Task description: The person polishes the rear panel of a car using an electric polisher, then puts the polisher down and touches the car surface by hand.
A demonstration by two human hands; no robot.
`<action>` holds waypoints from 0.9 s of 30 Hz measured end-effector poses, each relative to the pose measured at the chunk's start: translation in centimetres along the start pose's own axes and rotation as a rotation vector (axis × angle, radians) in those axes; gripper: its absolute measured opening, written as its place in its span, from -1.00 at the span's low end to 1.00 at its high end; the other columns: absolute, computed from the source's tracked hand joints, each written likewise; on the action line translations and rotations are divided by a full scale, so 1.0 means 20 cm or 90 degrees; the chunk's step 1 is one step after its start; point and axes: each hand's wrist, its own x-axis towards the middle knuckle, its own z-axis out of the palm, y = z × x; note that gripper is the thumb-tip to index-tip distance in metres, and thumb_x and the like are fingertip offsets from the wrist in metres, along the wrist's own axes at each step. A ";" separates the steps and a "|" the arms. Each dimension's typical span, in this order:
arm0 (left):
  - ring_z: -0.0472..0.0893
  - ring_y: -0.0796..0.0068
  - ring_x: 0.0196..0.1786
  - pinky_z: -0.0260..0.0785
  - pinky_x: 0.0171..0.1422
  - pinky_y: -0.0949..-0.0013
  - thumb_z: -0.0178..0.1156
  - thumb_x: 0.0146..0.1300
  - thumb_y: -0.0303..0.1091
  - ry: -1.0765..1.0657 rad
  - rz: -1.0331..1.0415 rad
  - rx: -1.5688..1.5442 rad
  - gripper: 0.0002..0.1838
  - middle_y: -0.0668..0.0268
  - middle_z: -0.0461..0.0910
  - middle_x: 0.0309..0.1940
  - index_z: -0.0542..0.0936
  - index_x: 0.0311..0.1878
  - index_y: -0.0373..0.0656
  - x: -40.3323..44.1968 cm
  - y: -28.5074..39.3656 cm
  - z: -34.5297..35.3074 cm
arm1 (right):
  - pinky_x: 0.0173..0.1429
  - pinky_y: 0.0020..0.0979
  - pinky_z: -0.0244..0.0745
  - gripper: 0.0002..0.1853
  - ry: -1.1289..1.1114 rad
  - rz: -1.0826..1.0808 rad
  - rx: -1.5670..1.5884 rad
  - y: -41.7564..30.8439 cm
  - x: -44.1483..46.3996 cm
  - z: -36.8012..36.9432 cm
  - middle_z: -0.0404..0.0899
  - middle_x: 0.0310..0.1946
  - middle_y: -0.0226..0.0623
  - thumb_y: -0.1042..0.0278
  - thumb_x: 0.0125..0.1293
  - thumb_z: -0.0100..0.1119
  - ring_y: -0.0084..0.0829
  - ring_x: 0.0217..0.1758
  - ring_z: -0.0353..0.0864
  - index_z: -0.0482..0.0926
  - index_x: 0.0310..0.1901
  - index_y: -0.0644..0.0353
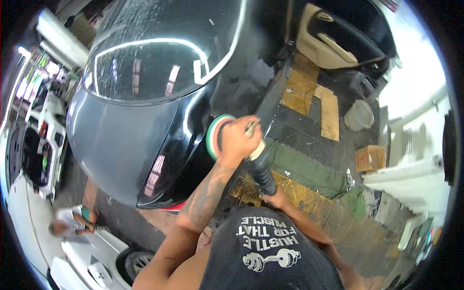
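My left hand [239,137] is closed over the head of a polisher [261,166], just above its round pad. The pad [215,135], ringed in green, white and red, is pressed to the side of a dark, glossy car [193,125] near its rear corner. Lower down, my right hand [275,197] is wrapped around the black rear end of the polisher's body. The car's tail light [153,181] and rear window [145,72] lie left of the pad.
An open car door [338,38] stands at upper right. On the floor are a bucket [359,116], a cardboard box [370,158] and a green cloth [309,169]. Another person [75,221] sits at lower left, by a white car [96,256]. Another white vehicle [48,130] is behind.
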 end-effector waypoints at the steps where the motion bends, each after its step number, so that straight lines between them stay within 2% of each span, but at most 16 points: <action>1: 0.75 0.16 -0.29 0.57 -0.16 0.25 0.32 0.12 -0.31 -0.002 -0.002 -0.001 -0.79 0.10 0.75 -0.32 0.75 -0.18 -0.12 0.09 -0.03 0.09 | -0.09 -0.27 0.57 -0.60 -0.012 0.061 0.072 -0.03 0.07 -0.09 0.72 -0.34 -0.22 0.20 0.05 0.52 -0.29 -0.34 0.68 0.67 -0.18 0.33; 3: 0.74 0.09 -0.32 0.57 -0.17 0.19 0.31 0.11 -0.21 -0.058 -0.052 0.013 -0.75 0.10 0.73 -0.35 0.75 -0.16 -0.04 0.27 -0.05 0.25 | -0.14 -0.28 0.56 -0.67 -0.045 0.125 0.135 -0.07 0.22 -0.23 0.71 -0.38 -0.24 0.26 0.08 0.48 -0.33 -0.39 0.66 0.66 -0.21 0.31; 6: 0.72 -0.02 -0.25 0.58 -0.08 0.11 0.35 -0.06 -0.26 -0.123 -0.060 -0.051 -0.67 0.04 0.73 -0.33 0.73 -0.16 -0.12 0.47 -0.11 0.45 | -0.26 -0.31 0.53 -0.78 -0.019 0.091 0.128 -0.05 0.37 -0.40 0.66 -0.45 -0.24 0.35 0.12 0.41 -0.39 -0.48 0.60 0.63 -0.28 0.29; 8: 0.72 -0.04 -0.26 0.58 -0.08 0.10 0.39 -0.12 -0.20 -0.129 -0.018 -0.059 -0.60 -0.03 0.71 -0.36 0.73 -0.16 -0.16 0.51 -0.15 0.52 | -0.30 -0.30 0.54 -0.82 -0.053 0.037 0.320 -0.02 0.40 -0.42 0.65 -0.48 -0.24 0.40 0.13 0.37 -0.35 -0.50 0.60 0.61 -0.33 0.32; 9: 0.72 -0.05 -0.27 0.58 -0.08 0.09 0.39 -0.10 -0.19 -0.124 -0.041 -0.044 -0.62 -0.03 0.71 -0.37 0.73 -0.18 -0.16 0.50 -0.14 0.51 | -0.31 -0.30 0.54 -0.83 -0.086 0.050 0.305 -0.02 0.40 -0.43 0.65 -0.47 -0.23 0.45 0.11 0.37 -0.34 -0.50 0.60 0.61 -0.31 0.35; 12: 0.71 -0.04 -0.32 0.57 -0.16 0.12 0.38 0.00 -0.22 -0.091 -0.060 0.005 -0.71 -0.01 0.70 -0.42 0.73 -0.23 -0.18 0.37 -0.08 0.41 | -0.32 -0.32 0.54 -0.83 -0.092 0.036 0.272 -0.02 0.29 -0.30 0.66 -0.44 -0.21 0.49 0.10 0.37 -0.35 -0.50 0.60 0.62 -0.28 0.33; 13: 0.71 -0.03 -0.32 0.57 -0.16 0.13 0.37 0.02 -0.23 -0.083 -0.068 -0.003 -0.73 0.00 0.70 -0.41 0.72 -0.23 -0.17 0.31 -0.06 0.35 | -0.24 -0.27 0.57 -0.70 -0.125 0.073 0.209 0.01 0.25 -0.25 0.68 -0.36 -0.20 0.40 0.09 0.44 -0.33 -0.42 0.65 0.61 -0.17 0.33; 14: 0.72 -0.02 -0.32 0.57 -0.17 0.13 0.36 0.04 -0.25 -0.075 -0.077 -0.013 -0.75 0.01 0.70 -0.41 0.72 -0.24 -0.17 0.24 -0.05 0.28 | -0.24 -0.27 0.57 -0.70 -0.132 0.070 0.210 0.05 0.21 -0.18 0.68 -0.36 -0.20 0.40 0.09 0.44 -0.33 -0.42 0.65 0.61 -0.17 0.33; 16: 0.72 0.01 -0.31 0.56 -0.17 0.19 0.34 0.09 -0.31 -0.050 -0.060 -0.018 -0.81 0.02 0.72 -0.35 0.72 -0.25 -0.16 0.10 0.00 0.09 | -0.16 -0.31 0.58 -0.80 -0.037 0.046 0.119 0.19 0.13 0.00 0.68 -0.44 -0.26 0.41 0.17 0.38 -0.39 -0.41 0.67 0.62 -0.25 0.33; 18: 0.73 0.06 -0.30 0.56 -0.13 0.22 0.34 0.10 -0.33 -0.017 -0.044 -0.003 -0.83 0.07 0.73 -0.30 0.72 -0.24 -0.17 -0.02 0.06 -0.14 | -0.07 -0.25 0.61 -0.66 -0.010 -0.024 0.030 0.45 0.14 0.09 0.72 -0.33 -0.23 0.31 0.09 0.51 -0.33 -0.30 0.71 0.64 -0.19 0.34; 20: 0.74 0.15 -0.22 0.55 -0.03 0.24 0.35 0.11 -0.37 0.053 -0.033 -0.005 -0.83 0.14 0.75 -0.26 0.71 -0.23 -0.18 -0.15 0.12 -0.38 | 0.25 -0.20 0.52 -0.04 -0.084 0.013 -0.084 0.09 -0.01 0.10 0.66 0.07 -0.02 -0.13 -0.17 0.63 -0.07 0.13 0.67 0.51 0.19 0.39; 21: 0.74 0.21 -0.17 0.54 0.01 0.24 0.34 0.11 -0.40 0.072 -0.048 0.011 -0.83 0.16 0.75 -0.23 0.71 -0.21 -0.20 -0.21 0.17 -0.51 | 0.18 -0.19 0.56 -0.15 -0.084 0.001 -0.159 -0.03 -0.06 0.11 0.69 -0.02 0.07 -0.09 -0.15 0.62 -0.04 0.05 0.70 0.57 0.11 0.37; 22: 0.74 0.27 -0.12 0.53 0.05 0.25 0.33 0.12 -0.43 0.092 -0.063 0.028 -0.83 0.18 0.76 -0.20 0.70 -0.20 -0.21 -0.28 0.20 -0.64 | 0.18 -0.19 0.56 -0.15 -0.079 -0.002 -0.158 -0.14 -0.09 0.12 0.69 -0.02 0.07 -0.09 -0.15 0.62 -0.04 0.05 0.70 0.57 0.11 0.37; 24: 0.72 0.28 -0.07 0.51 0.11 0.26 0.29 0.16 -0.46 0.141 -0.085 0.089 -0.81 0.14 0.76 -0.18 0.68 -0.15 -0.28 -0.45 0.20 -0.88 | 0.10 -0.15 0.59 -0.29 -0.190 -0.028 -0.306 -0.40 -0.18 0.14 0.71 -0.14 0.13 -0.03 -0.12 0.57 -0.01 -0.06 0.73 0.62 0.01 0.32; 25: 0.71 0.27 -0.09 0.51 0.11 0.26 0.26 0.18 -0.47 0.196 -0.097 0.050 -0.81 0.09 0.75 -0.17 0.67 -0.15 -0.31 -0.55 0.18 -0.98 | 0.02 -0.10 0.60 -0.43 -0.244 -0.085 -0.343 -0.66 -0.25 0.11 0.70 -0.24 0.13 0.06 -0.04 0.50 0.01 -0.16 0.74 0.64 -0.05 0.28; 27: 0.71 0.27 -0.14 0.54 0.08 0.27 0.22 0.24 -0.47 0.305 -0.151 -0.042 -0.81 0.03 0.73 -0.16 0.65 -0.13 -0.37 -0.70 0.19 -1.12 | 0.00 -0.11 0.60 -0.46 -0.310 -0.145 -0.318 -0.78 -0.27 0.10 0.70 -0.26 0.11 0.09 0.00 0.46 -0.01 -0.17 0.74 0.63 -0.04 0.27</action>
